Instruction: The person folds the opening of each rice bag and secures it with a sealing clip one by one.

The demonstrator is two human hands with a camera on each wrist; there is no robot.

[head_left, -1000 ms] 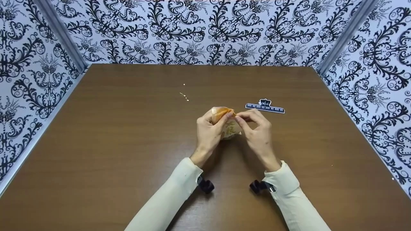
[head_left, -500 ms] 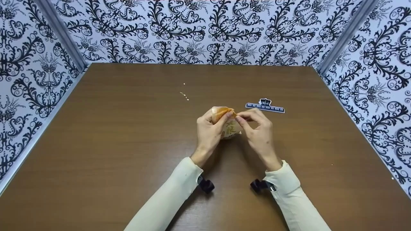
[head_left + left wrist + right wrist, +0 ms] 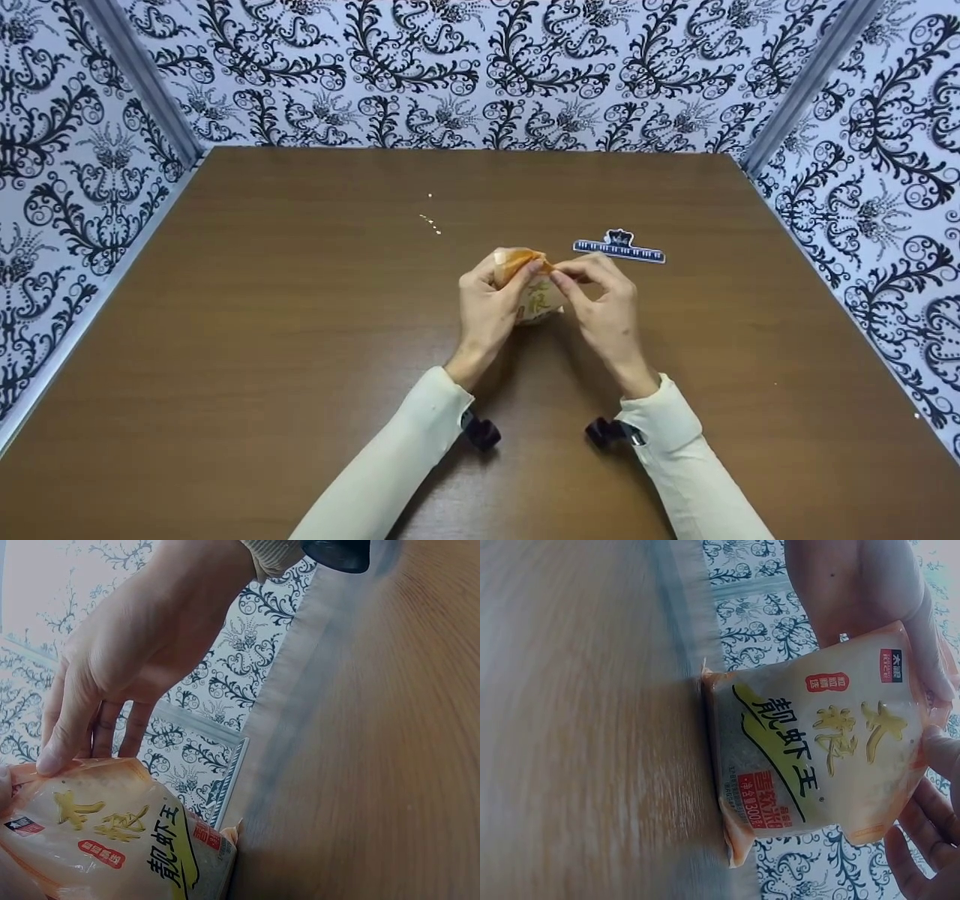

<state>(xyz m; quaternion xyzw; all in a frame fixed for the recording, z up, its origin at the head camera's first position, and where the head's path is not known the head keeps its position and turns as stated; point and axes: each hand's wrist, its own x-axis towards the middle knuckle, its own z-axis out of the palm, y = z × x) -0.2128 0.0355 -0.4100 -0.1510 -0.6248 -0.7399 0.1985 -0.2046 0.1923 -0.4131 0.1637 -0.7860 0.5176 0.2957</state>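
A plastic bag of rice (image 3: 817,742), printed with gold and black characters on a pale front with orange edges, is held between both hands above the middle of the table. My left hand (image 3: 487,304) wraps its side, the thumb pinching the gathered orange top. Close beside it, my right hand (image 3: 606,300) pinches the same top edge between thumb and fingers. In the left wrist view the right hand (image 3: 135,637) reaches in from above to the bag (image 3: 112,832). I cannot tell whether the bag's lower end touches the table or whether its mouth is open.
A blue-and-white clip (image 3: 621,249), shaped like a keyboard strip with a crown, lies just beyond the right hand. Several white grains (image 3: 430,223) are scattered farther back on the brown table (image 3: 300,300). Patterned walls (image 3: 450,75) enclose its back and sides.
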